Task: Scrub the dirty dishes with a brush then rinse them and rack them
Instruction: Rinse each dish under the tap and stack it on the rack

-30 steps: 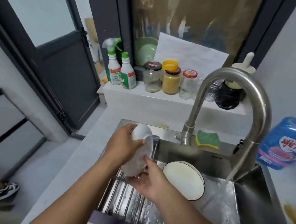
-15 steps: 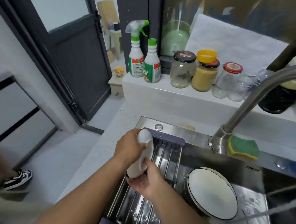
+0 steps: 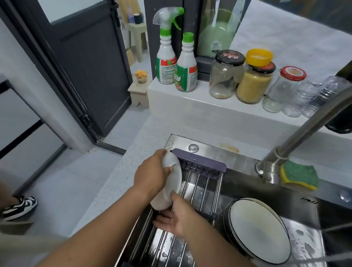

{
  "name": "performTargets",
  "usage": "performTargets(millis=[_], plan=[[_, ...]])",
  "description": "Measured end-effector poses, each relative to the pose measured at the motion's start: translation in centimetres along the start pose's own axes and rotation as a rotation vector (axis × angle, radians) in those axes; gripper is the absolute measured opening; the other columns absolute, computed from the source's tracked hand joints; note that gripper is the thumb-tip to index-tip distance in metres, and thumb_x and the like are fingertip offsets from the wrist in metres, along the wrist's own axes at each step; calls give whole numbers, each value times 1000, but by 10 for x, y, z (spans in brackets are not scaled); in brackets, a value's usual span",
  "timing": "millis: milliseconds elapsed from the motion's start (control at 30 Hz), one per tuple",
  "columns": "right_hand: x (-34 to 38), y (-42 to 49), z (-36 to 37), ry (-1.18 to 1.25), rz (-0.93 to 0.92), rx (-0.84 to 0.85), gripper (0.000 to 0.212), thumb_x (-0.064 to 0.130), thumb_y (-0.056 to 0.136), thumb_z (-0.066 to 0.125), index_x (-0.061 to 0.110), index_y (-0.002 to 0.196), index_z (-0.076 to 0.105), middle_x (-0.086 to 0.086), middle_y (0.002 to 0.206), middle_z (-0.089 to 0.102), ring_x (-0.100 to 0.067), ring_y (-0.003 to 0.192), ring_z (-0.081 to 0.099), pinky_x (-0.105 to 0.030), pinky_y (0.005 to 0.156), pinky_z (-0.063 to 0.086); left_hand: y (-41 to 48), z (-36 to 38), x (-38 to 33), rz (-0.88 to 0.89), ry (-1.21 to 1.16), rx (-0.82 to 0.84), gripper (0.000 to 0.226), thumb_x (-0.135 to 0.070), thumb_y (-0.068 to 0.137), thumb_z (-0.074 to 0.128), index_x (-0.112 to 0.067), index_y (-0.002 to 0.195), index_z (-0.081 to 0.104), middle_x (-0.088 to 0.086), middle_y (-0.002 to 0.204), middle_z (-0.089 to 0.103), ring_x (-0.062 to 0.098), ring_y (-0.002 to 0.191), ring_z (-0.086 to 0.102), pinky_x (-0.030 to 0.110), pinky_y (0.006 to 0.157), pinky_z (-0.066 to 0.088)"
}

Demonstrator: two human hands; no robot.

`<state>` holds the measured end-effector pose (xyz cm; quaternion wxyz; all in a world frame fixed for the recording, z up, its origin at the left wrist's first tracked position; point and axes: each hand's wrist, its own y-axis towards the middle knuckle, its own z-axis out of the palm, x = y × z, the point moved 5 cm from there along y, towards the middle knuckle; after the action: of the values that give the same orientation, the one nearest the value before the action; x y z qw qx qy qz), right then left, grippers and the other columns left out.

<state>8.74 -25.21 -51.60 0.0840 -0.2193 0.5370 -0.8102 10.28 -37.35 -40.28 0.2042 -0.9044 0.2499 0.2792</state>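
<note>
1. I am holding the white ceramic dish [image 3: 175,179] on edge and tilted between my two hands, just above the rack. Whether its lower rim is touching the rods I cannot tell, because my own hand is hiding it.
2. My left hand [image 3: 152,173] is gripping the dish's upper part, with the fingers wrapping behind it and the thumb pressing on its front face.
3. My right hand [image 3: 176,217] is clamping the lower rim, with the thumb lying up against the face and the fingers reaching underneath.
4. Beneath both hands a wet steel-rod drying rack with grey-purple end bars [image 3: 202,185] is spanning the left part of the stainless steel sink [image 3: 212,149].
5. Just right of my right hand, a round white plate with a dark rim [image 3: 257,231] is leaning in the basin beside the rack.
6. Farther right, a curved steel faucet [image 3: 305,132] is rising from the sink's edge, and a green-and-yellow sponge [image 3: 298,175] is lying against its base.
7. Beyond my left hand, a white ledge [image 3: 179,104] is carrying a green-triggered white spray bottle [image 3: 166,58], a green-capped white bottle [image 3: 186,69] touching it, and a row of glass jars [image 3: 225,75].
</note>
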Motion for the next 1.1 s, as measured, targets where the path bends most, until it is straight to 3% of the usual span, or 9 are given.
performTargets(millis=[167,267,600,667,767,833,900,1033,1100], plan=[[5,-1,-8,-224,-45,-12,29,39,105,48,23,129,46,-21,130,59,-37,110,65,-50,89,58,5,-12,15,-39,14,14,58,-36,97,66,-26,150,43,1,142,59,26,124,59,35,91,45],[8,-1,-9,-279,-59,-15,20,35,106,48,19,117,53,-20,122,65,-39,129,57,-40,76,60,4,-12,16,-50,-8,25,66,-35,93,72,-25,151,42,0,143,58,26,124,58,35,93,46],[6,9,2,-144,-47,35,35,29,104,52,6,130,55,-23,107,69,-33,95,70,-49,78,62,-7,-1,-10,21,142,-35,75,-32,89,77,-35,153,37,3,132,67,28,113,64,34,85,48],[9,14,-1,-206,-70,6,34,31,105,51,7,129,55,-18,94,69,-24,70,69,-48,86,61,-3,0,-7,26,114,-2,77,-33,89,77,-36,154,35,2,133,66,27,113,64,34,84,48],[11,16,-5,-241,-89,10,31,30,106,48,8,127,55,-13,81,62,-13,39,38,-40,89,60,-5,-2,-1,51,48,55,79,-40,88,77,-38,154,33,-1,141,61,26,119,61,35,89,47],[18,9,-6,-250,-122,2,29,30,105,50,9,125,55,-15,95,64,-15,44,51,-42,96,56,-8,-3,4,76,-2,73,81,-45,88,76,-38,155,31,-2,144,57,25,125,57,36,94,46],[28,-1,-6,-279,-171,-12,34,36,105,51,16,134,53,-18,117,63,-25,84,72,-42,92,58,-12,-6,8,87,-58,60,84,-51,86,76,-40,155,29,-3,142,57,21,124,58,37,95,47],[50,-19,3,-344,-288,-20,39,49,104,48,27,135,58,-4,126,66,-24,113,62,-44,97,54,-20,-12,14,73,-157,28,86,-55,82,78,-41,153,33,-11,128,56,13,117,60,41,99,51],[57,-27,11,-364,-351,-25,44,58,102,46,34,138,54,2,132,62,-24,122,58,-49,104,49,-22,-13,19,23,-155,0,62,-48,88,75,-32,143,52,-11,118,65,13,105,65,40,94,54]])
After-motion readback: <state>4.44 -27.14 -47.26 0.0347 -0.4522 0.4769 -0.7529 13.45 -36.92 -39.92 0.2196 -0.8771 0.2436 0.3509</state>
